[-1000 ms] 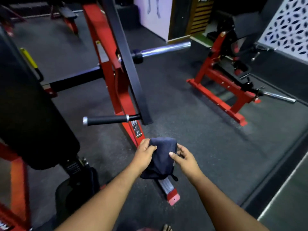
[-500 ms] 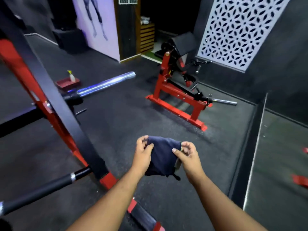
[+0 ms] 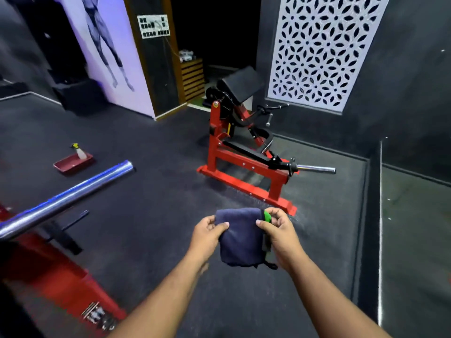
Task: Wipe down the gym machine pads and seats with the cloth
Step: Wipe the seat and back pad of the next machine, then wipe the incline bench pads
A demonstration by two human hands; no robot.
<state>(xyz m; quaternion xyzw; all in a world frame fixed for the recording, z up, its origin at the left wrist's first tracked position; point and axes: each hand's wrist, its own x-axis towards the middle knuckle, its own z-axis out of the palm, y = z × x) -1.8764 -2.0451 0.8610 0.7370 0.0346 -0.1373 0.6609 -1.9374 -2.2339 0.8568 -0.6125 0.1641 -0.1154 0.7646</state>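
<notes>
So right now I've got both hands out in front of me, holding the cloth [image 3: 240, 236] between them in the near middle of the view. It's a dark blue cloth, folded up, hanging a bit below my fingers. My left hand [image 3: 208, 234] grips the left edge with the thumb lying over the front. My right hand [image 3: 278, 236] pinches the right edge, thumb on the front too, and there's a small green bit [image 3: 267, 216] peeking out at the top corner by that hand's fingers. Can't tell if it's a tag or part of the cloth.

Straight ahead, further off, sits a red gym machine [image 3: 246, 164] on the dark floor [image 3: 158, 203]. It has a black pad [image 3: 241, 84] tilted at the top and a chrome bar [image 3: 317, 169] poking out to the right near its base. The cloth is well apart from it, nothing touching.

On the near left there's another red frame [image 3: 56, 272] with a long chrome bar [image 3: 66, 198] sticking out toward the middle. Far left on the floor is a red tray [image 3: 72, 163] with a spray bottle [image 3: 79, 151] standing in it. On the far right wall hangs a white cut-out panel [image 3: 322, 52].
</notes>
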